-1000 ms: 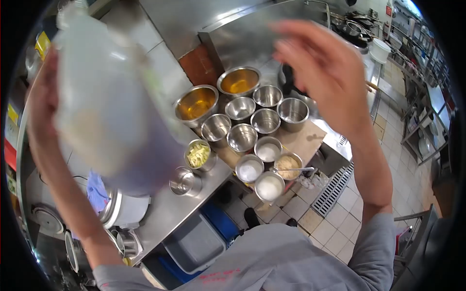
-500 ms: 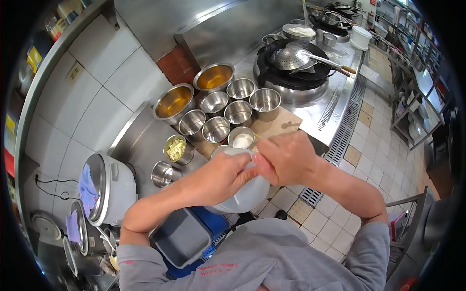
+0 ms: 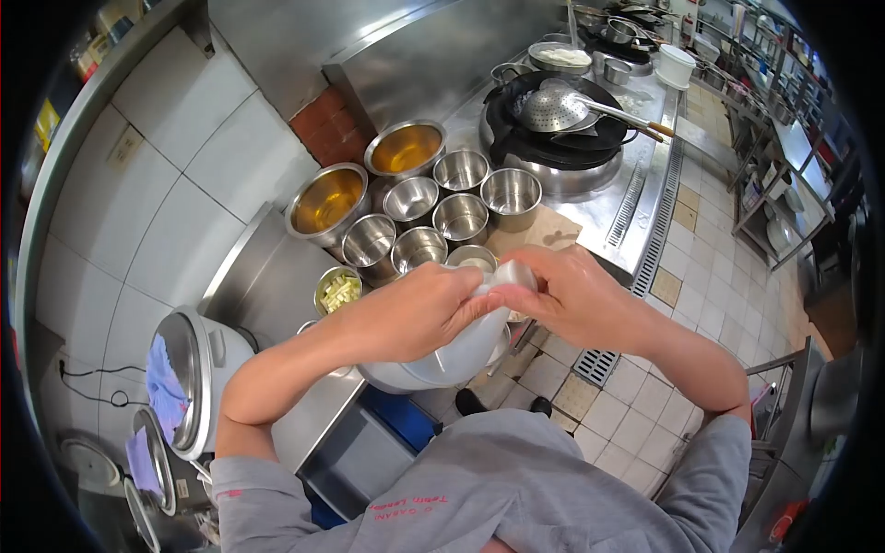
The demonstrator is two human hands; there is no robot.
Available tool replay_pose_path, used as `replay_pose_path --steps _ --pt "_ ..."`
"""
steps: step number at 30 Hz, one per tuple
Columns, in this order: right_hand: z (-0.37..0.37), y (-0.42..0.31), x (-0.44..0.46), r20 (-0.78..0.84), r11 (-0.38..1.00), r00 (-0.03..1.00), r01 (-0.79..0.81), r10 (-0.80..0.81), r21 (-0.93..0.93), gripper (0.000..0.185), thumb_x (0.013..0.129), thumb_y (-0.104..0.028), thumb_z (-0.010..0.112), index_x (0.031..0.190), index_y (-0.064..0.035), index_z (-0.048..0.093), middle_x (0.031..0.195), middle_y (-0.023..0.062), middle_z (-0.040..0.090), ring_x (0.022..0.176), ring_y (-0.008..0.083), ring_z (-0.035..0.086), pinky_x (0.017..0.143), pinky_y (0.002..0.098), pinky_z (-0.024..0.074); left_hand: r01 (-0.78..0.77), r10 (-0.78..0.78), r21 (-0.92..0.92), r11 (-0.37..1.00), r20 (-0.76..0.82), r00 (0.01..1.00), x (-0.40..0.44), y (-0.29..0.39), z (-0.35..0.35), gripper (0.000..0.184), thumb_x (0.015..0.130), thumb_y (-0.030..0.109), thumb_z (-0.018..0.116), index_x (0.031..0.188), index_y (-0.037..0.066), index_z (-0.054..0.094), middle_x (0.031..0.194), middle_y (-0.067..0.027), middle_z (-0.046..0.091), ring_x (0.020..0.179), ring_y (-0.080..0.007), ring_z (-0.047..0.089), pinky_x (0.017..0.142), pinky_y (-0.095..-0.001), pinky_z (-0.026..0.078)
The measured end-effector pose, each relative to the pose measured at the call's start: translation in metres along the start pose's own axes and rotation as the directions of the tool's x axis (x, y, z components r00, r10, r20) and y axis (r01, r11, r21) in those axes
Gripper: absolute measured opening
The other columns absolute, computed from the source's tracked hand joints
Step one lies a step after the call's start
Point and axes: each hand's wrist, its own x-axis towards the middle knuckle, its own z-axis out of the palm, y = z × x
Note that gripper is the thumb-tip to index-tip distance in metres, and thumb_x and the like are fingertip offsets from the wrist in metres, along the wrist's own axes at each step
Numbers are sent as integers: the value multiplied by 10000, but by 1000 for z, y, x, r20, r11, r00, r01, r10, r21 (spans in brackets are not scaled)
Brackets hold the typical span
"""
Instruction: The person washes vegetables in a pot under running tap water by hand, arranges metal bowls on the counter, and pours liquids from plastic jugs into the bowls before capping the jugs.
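Note:
A translucent white plastic jug (image 3: 452,361) hangs in front of me above the counter edge, its upper part largely covered by my hands. My left hand (image 3: 431,304) is closed around the top of the jug. At its neck, the fingers of my right hand (image 3: 576,300) are wrapped round a white cap (image 3: 516,274); whether it still sits on the neck I cannot tell. Just beyond my hands is a steel pot with white contents (image 3: 472,259). Left of my left forearm stands a pot of pale green cut pieces (image 3: 339,291).
Several empty steel pots (image 3: 419,249) and two bowls of amber liquid (image 3: 328,200) crowd the counter. A wok with a perforated strainer (image 3: 553,111) stands at the back right. At left is a rice cooker (image 3: 230,346); below lies a grey bin (image 3: 355,461).
My right hand has turned from a fist over the jug top to fingers around the white cap, now visible. My view and the jug have shifted slightly.

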Motion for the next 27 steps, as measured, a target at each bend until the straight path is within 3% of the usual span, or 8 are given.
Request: replay_pose_path --steps 3,8,10,12,16,21,23,27 --pt "-5 -18 14 64 996 995 -76 73 41 455 882 -218 688 1247 5 533 812 168 642 732 215 640 621 347 463 -18 18 -4 1000 2 1000 3 -25 -6 385 991 310 509 841 -43 543 691 -243 589 680 -434 592 617 -474 456" --pt "3 27 53 -96 657 716 568 -691 -496 429 920 -254 647 1222 28 532 654 139 626 608 211 641 578 343 491 -151 152 21 988 -48 987 14 -61 -10 324 985 280 522 893 -28 558 682 -230 591 673 -420 593 626 -475 456" --pt "0 32 60 -153 718 748 526 -646 -456 430 924 -296 633 1172 44 548 640 138 619 618 228 652 578 330 507 -100 100 43 994 -1 995 23 -67 -15 296 979 256 526 915 -30 564 689 -231 597 682 -424 596 631 -474 461" --pt "0 30 60 -192 977 959 190 -206 -100 457 915 -361 625 1073 66 587 656 142 615 672 263 676 579 303 522 -100 100 29 995 3 995 38 -71 -9 274 975 234 530 929 -33 569 694 -233 601 688 -427 599 634 -473 463" --pt "-25 24 81 82 946 966 -256 244 201 472 885 -384 646 887 87 631 744 224 652 733 348 675 670 408 528 -87 87 27 996 -8 996 62 -74 -7 265 969 230 529 951 -29 582 727 -247 615 722 -433 609 653 -483 470" --pt "-41 58 88 68 962 984 176 -165 -210 309 894 -252 629 935 54 629 792 209 654 757 305 679 650 367 537 2 -14 91 996 127 992 86 -65 -12 329 979 306 510 955 -15 577 768 -257 634 776 -455 613 681 -507 481" --pt "-39 70 83 102 839 932 359 -349 -408 219 851 -164 644 940 36 638 978 218 640 926 338 651 687 369 537 6 -18 93 996 137 990 94 -68 -10 342 977 323 524 908 -10 560 747 -257 623 763 -456 609 670 -507 478" --pt "-59 94 83 207 444 696 629 -688 -638 211 789 -122 645 927 36 628 969 165 597 857 266 633 643 338 540 5 -8 26 1000 102 995 109 -67 -7 330 973 304 536 885 -13 548 730 -259 609 743 -457 601 653 -509 467"
